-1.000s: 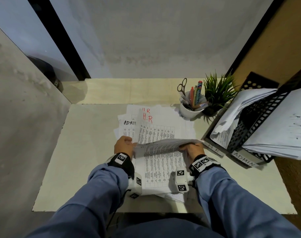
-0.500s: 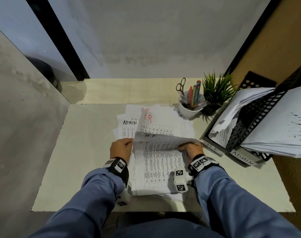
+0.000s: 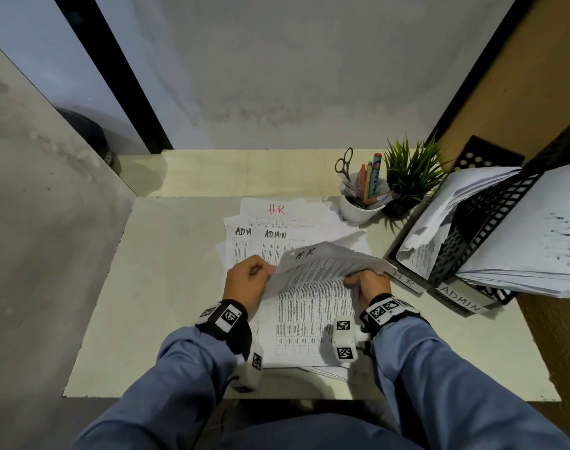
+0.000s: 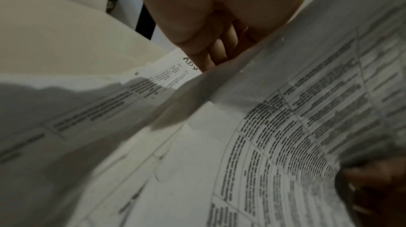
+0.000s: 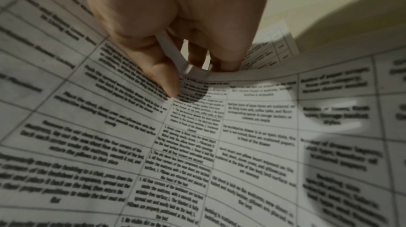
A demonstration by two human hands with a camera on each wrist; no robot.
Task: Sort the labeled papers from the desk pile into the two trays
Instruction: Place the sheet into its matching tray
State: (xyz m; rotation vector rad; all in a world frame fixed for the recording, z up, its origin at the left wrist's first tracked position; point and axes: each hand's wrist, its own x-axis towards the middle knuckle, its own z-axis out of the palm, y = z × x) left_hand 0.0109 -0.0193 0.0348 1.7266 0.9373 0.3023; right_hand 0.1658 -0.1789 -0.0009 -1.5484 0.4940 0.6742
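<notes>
Papers marked H.R, a lifted bundle, arch over the pile near the table's front edge, long axis running left to right. The right hand pinches their right end, just beside the H.R tray at the table's right edge; the left hand curls at their left end, so the right hand is nearer.

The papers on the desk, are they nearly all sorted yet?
Not yet. Both trays already hold thick stacks. The left hand and right hand are lifting a sheet marked H.R. Sheets marked ADMIN and H.R in red wait on the desk.
</notes>
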